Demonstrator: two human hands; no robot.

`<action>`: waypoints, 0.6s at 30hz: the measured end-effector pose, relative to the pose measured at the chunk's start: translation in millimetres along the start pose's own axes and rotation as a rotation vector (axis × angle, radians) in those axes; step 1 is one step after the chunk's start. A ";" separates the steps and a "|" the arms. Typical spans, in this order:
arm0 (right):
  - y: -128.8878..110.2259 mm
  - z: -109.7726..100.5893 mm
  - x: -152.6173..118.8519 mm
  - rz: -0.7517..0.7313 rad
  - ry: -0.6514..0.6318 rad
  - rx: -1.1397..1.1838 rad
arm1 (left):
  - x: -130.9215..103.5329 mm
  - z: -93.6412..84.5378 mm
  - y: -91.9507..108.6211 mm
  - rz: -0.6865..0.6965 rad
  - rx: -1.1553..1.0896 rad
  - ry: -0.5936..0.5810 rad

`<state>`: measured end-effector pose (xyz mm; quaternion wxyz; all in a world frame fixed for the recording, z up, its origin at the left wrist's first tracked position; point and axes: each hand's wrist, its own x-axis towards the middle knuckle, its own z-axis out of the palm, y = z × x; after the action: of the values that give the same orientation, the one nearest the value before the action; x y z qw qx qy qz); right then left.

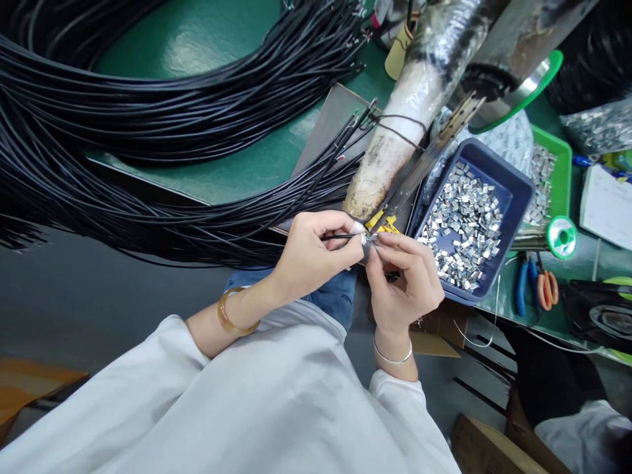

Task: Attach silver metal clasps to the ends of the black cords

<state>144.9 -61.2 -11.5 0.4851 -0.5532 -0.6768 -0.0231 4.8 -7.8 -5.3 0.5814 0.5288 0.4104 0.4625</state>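
Observation:
My left hand [318, 253] is closed in a pinch on a thin black cable [340, 236], close to its end. From the right, my right hand [407, 276] meets it with thumb and fingers pinched at the cable's tip. Whatever sits between those right fingertips is too small to make out; something shiny shows there. Just above both hands is the blunt end of a white, dirty wrapped tube [385, 161], with a thin metal bar [424, 161] beside it. A yellow piece [388, 222] shows behind the fingertips.
Thick bundles of black cables [197, 112] cover the left of the green table [212, 33]. A blue bin [513, 191] of small metal clips stands right of my hands, with a green bin [563, 158] behind. Pliers [536, 286] lie farther right. A person's sleeve [582, 431] shows lower right.

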 end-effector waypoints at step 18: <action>1.0 -2.5 -1.0 -0.005 -0.021 0.022 | -0.4 0.3 3.7 -0.051 0.019 -0.005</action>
<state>147.2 -63.0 -11.3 0.4841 -0.5463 -0.6834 -0.0111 4.6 -8.2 -1.6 0.5890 0.5250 0.4266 0.4421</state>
